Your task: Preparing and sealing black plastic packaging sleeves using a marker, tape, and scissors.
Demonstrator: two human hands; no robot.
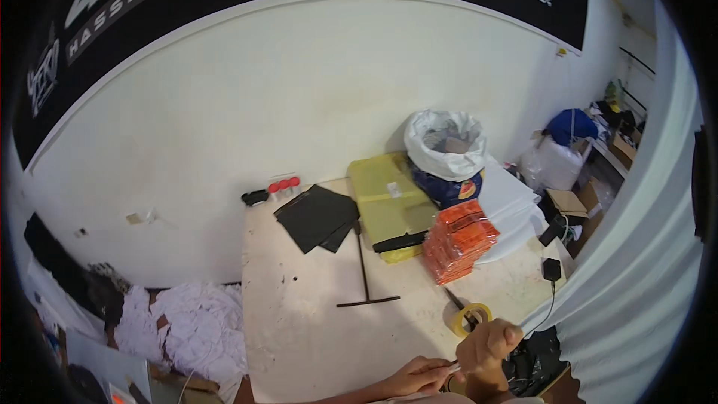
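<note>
My left hand (417,375) is low at the table's near edge, its fingers closed around something small. Close beside it on the right, my right hand (488,346) is raised in a closed grip. A thin pale piece (454,367) shows between the two hands, too small to name. Just beyond the right hand lies a yellow tape roll (458,322), with a dark pointed tool (453,298) that looks like scissors lying across it. Farther off stands a stack of orange plastic-wrapped packets (458,243).
A dark T-shaped rod (365,273) lies mid-table (299,337), near black sheets (314,217). Behind are yellow folded plastic (381,187), an open sack (449,157) and white sheets (508,206). A black adapter (551,269) trails its cable at right; a white curtain (621,284) hangs beside.
</note>
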